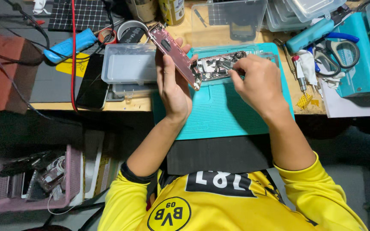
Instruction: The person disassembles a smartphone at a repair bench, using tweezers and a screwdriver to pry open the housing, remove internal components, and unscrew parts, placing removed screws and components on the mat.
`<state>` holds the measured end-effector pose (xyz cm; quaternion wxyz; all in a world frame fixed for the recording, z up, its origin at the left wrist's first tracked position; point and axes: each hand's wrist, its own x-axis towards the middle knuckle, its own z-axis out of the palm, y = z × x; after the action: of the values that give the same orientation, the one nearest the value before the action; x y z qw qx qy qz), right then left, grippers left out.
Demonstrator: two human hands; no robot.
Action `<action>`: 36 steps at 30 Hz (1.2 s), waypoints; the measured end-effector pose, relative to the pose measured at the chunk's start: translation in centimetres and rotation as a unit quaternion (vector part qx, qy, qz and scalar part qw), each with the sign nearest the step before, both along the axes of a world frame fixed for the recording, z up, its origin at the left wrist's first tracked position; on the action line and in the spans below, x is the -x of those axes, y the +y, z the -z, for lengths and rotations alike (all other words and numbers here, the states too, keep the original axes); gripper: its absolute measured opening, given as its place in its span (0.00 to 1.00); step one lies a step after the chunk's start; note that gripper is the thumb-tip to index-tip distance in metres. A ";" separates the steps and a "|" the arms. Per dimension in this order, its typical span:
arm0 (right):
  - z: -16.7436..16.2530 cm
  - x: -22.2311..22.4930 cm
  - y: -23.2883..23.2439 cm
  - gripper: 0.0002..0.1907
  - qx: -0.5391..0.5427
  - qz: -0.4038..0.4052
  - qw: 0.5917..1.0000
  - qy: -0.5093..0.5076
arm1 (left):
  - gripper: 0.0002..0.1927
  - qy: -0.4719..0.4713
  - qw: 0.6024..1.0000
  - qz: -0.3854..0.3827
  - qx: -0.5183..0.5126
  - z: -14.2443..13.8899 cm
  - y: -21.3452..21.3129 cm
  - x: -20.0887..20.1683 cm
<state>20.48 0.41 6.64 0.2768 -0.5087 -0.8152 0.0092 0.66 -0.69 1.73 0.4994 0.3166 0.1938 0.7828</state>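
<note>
My left hand (173, 83) holds a lifted phone screen panel (174, 53) tilted up on its edge, its pinkish back facing me. The opened phone body (219, 66) lies beside it on a teal work mat (232, 115), its inner parts exposed. My right hand (258, 81) rests over the phone body, fingertips pinched at its inner parts; whether they hold a small tool or part is hidden.
A clear plastic box (129, 64) and a dark phone (93, 81) lie left of the mat. Screwdrivers (298, 72), scissors (339, 49) and a teal device (365, 64) sit at right. A pink basket (31, 179) of parts stands below the wooden table edge.
</note>
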 end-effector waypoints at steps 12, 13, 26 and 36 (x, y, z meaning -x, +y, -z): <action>-3.1 1.3 -1.5 0.06 -0.057 -0.086 0.979 0.177 | 0.25 0.047 0.988 0.147 0.000 -0.8 -1.1 -0.2; -3.3 1.4 -1.5 0.05 -0.045 -0.083 0.977 0.192 | 0.25 0.047 0.985 0.169 -0.006 -0.9 -1.1 -0.1; -2.4 1.0 -0.8 0.05 0.070 -0.080 0.939 0.326 | 0.38 -0.022 0.947 0.320 -0.006 -1.9 -1.4 0.6; -2.4 1.2 -1.1 0.05 0.079 -0.097 0.934 0.334 | 0.39 -0.108 0.927 0.358 -0.009 -1.9 -1.1 0.8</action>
<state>19.24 -0.68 9.08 0.4897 -0.4146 -0.7179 0.2702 -0.16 -1.84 3.65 0.7617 0.2827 0.0055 0.5830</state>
